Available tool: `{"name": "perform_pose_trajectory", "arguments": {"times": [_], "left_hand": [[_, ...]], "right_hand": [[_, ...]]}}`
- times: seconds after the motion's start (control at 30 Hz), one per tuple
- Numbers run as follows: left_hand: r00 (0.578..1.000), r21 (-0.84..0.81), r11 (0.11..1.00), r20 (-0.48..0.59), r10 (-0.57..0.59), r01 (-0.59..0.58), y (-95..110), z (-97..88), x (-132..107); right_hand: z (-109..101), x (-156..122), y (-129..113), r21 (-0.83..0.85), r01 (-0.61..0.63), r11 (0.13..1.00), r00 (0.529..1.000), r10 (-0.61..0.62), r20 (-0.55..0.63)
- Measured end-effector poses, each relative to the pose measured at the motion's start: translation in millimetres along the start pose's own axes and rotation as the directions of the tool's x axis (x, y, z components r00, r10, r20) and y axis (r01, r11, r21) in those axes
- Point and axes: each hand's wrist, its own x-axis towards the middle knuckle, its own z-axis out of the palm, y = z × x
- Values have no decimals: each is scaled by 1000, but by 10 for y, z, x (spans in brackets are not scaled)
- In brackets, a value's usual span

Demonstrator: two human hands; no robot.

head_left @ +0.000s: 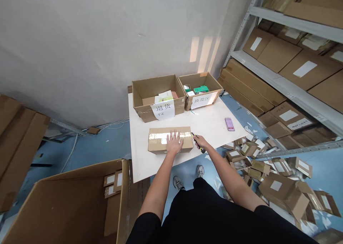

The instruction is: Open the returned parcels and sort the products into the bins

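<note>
A taped brown cardboard parcel lies on the white table near its front edge. My left hand rests flat on top of the parcel with its fingers spread. My right hand is closed round a box cutter with a yellow and black handle. The cutter's tip sits at the parcel's right end.
Two open labelled cartons, a left carton and a right carton, stand at the table's back. A small pink item lies to the right. A big open box stands at my lower left. Several small parcels litter the floor under shelves.
</note>
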Motion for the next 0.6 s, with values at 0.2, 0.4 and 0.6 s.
{"name": "perform_pose_trajectory", "arguments": {"times": [0.2,0.4,0.6], "left_hand": [[1000,-16,1000,-8,-16,16,4,12,37],[1000,-25,1000,2,-12,13,50,-22,56],[999,-50,998,-28,-42,41,-308,-262,156]], "right_hand": [[-87,-173,199,-61,-19,998,998,23,63],[-124,-292,377,-65,-23,998,1000,23,1],[230,-227,307,-172,-59,983,949,2,-315]]}}
